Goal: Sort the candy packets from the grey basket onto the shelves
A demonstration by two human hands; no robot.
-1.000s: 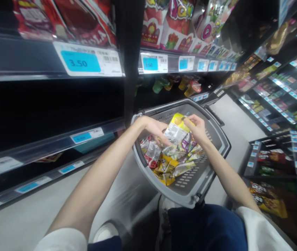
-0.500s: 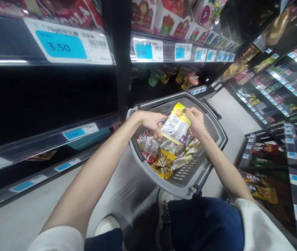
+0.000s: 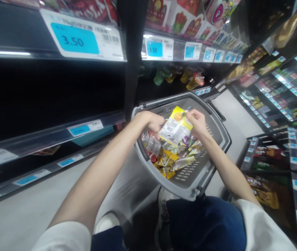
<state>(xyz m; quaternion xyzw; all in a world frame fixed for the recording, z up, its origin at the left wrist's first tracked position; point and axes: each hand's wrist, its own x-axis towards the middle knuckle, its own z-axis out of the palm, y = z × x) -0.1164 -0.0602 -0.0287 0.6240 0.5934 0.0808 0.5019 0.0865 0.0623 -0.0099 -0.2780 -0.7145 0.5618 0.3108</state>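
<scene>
Over the grey shopping basket, a yellow and white candy packet with an orange fruit picture is held up, its printed panel facing me. My right hand pinches its upper right corner between thumb and fingers. On the other side, my left hand is closed at the packet's left edge, with some fingertips hidden. Beneath, several small packets lie jumbled in the basket, among them yellow packets, a red and clear packet and a pale packet.
The basket stands on the grey floor in front of my shoes. Black shelving with a large price tag rises on the left. Jelly cups sit on a lower shelf behind the basket. Snack bags fill shelves at right.
My left hand's fingers have curled in closer at the packet's edge. The packet has tilted slightly and sits a little lower. The whole view has shifted slightly.
</scene>
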